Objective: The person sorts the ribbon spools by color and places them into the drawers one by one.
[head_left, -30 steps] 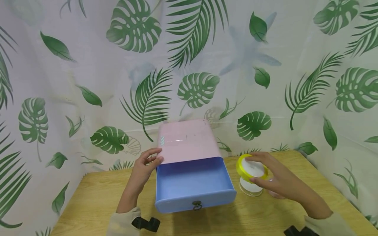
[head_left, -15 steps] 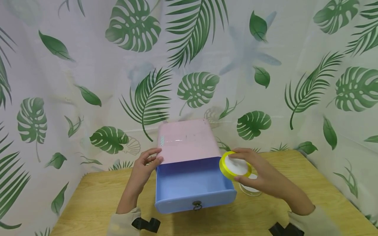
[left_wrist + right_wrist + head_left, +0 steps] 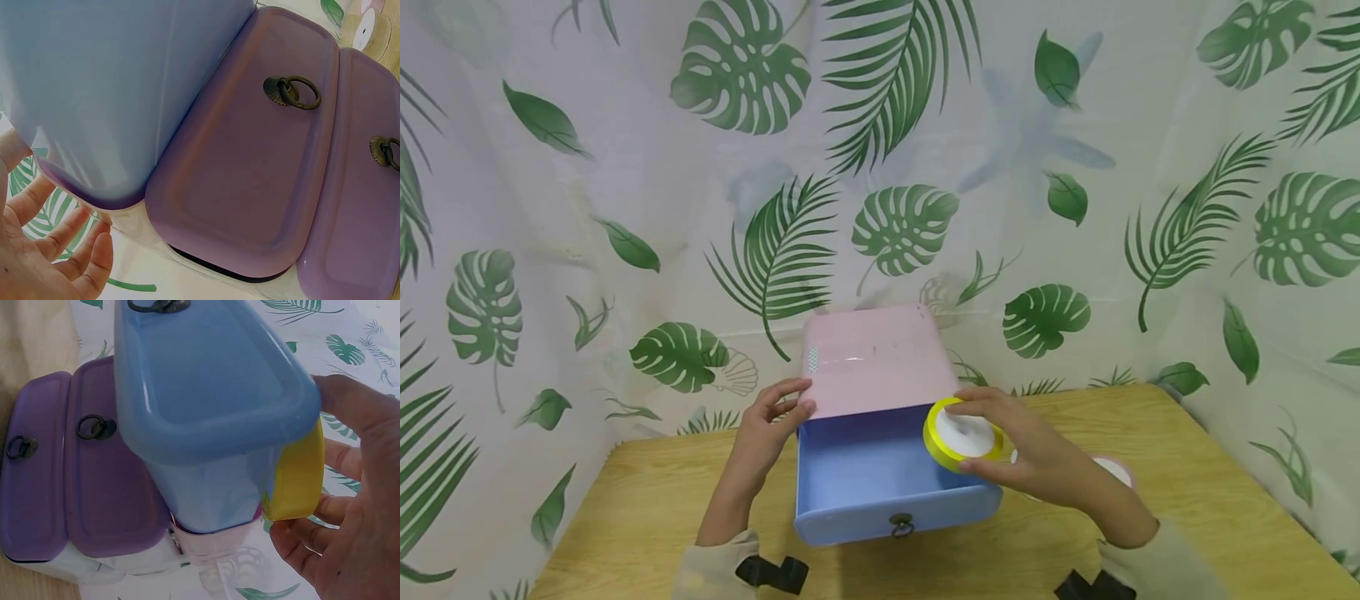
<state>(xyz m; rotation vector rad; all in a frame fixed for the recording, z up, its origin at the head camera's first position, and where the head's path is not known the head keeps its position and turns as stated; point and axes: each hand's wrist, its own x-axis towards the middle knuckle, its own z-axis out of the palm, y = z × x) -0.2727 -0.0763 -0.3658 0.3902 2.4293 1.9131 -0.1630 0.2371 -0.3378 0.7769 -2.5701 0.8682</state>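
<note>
A small drawer cabinet with a pink top (image 3: 872, 354) stands on the table, its blue top drawer (image 3: 850, 522) pulled out. My left hand (image 3: 771, 423) touches the cabinet's left side near its front edge, fingers loosely bent. With thumb and fingers, my right hand (image 3: 1037, 454) grips a yellow ribbon roll (image 3: 961, 435) on a white spool, tilted over the drawer's right side. In the right wrist view the yellow ribbon roll (image 3: 300, 478) appears beside the drawer's side wall, partly hidden by the drawer front. No contents show in the visible part of the drawer.
Below the blue drawer are two closed purple drawers, an upper one (image 3: 237, 150) and a lower one (image 3: 356, 181), with ring pulls. Another spool (image 3: 1116, 469) with a pink edge lies right of the cabinet, partly behind my right forearm. A leaf-print cloth (image 3: 895, 225) hangs behind the table.
My right hand has carried the yellow ribbon roll leftward, from above a clear spool on the table to over the open drawer. My left hand stays at the cabinet.
</note>
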